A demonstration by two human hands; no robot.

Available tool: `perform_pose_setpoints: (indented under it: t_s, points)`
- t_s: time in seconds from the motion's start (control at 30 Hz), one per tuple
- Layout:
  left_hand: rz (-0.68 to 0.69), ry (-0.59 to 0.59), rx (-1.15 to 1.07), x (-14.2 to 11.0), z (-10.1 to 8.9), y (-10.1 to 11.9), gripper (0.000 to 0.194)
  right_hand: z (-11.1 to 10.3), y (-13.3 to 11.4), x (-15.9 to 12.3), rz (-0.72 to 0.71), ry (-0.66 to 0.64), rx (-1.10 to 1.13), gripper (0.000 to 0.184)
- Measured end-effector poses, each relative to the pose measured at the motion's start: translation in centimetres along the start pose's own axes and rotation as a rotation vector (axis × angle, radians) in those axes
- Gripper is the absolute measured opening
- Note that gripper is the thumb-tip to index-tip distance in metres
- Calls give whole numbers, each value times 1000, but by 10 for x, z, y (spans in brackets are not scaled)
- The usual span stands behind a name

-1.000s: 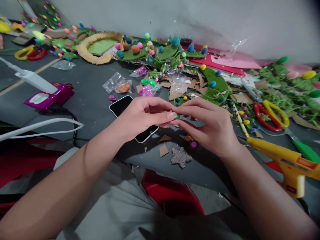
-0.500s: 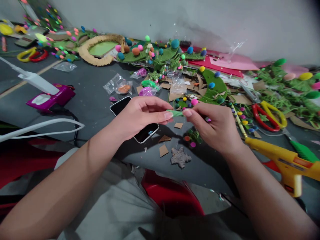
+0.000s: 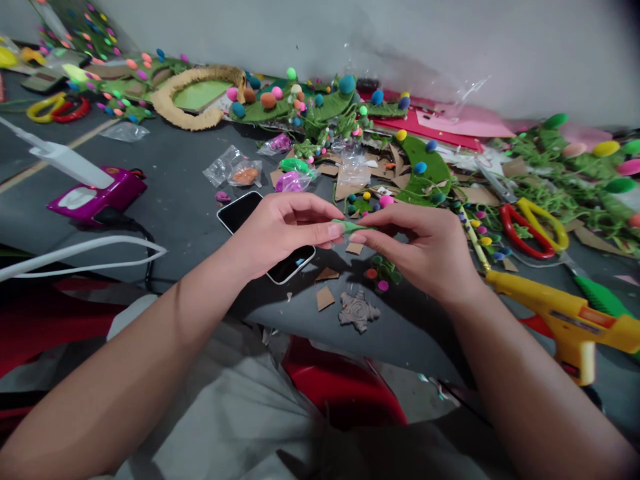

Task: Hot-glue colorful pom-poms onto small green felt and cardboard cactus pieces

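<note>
Mid-frame, small green piece point(image 3: 351, 227) pinched in L hand point(image 3: 285, 230); long axis approx. sideways, tapered end pointing frame right, btwn thumb & index of R hand point(image 3: 425, 247) (can't tell if gripped).

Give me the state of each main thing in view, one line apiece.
Left hand, pinching the green piece
Right hand, fingertips at its other end, grip unclear
Green piece, slender, held in the air
Phone, flat, screen up, partly hidden
Glue gun, on its side, unheld
Scissors near it, lying down, seemingly closed
Grey star, lying flat, unheld
</note>
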State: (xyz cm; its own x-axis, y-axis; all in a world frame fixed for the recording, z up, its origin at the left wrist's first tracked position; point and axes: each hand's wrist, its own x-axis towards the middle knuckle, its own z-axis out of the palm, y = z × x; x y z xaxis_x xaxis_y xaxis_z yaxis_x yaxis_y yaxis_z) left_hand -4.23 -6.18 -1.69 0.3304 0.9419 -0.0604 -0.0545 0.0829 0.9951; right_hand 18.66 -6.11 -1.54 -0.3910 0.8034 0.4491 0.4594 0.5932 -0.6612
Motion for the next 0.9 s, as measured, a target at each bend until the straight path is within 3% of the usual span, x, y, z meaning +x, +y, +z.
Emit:
perform_pose_setpoints:
  t_s: [0.17,0.4,0.5,0.57,0.7,0.8,0.9]
  points:
    - [0,42,68,-1,2,1,26,2,-1,1,69,66,92,14]
    - [19,58,100,0,0,-2,24,1,0,0,131,-30,165,22]
    - [14,43,93,1,-1,-3,22,2,0,0,127,45,140,21]
    - [13,36,84,1,-1,-4,20,4,-2,1,134,80,236,20]
    - [28,51,80,1,-3,-4,20,6,-3,3,175,7,464,22]
    - [42,37,65,0,-4,-4,18,5,-3,3,202,-77,406,23]
    - [48,19,42,0,-4,-4,17,4,-3,2,216,-64,344,25]
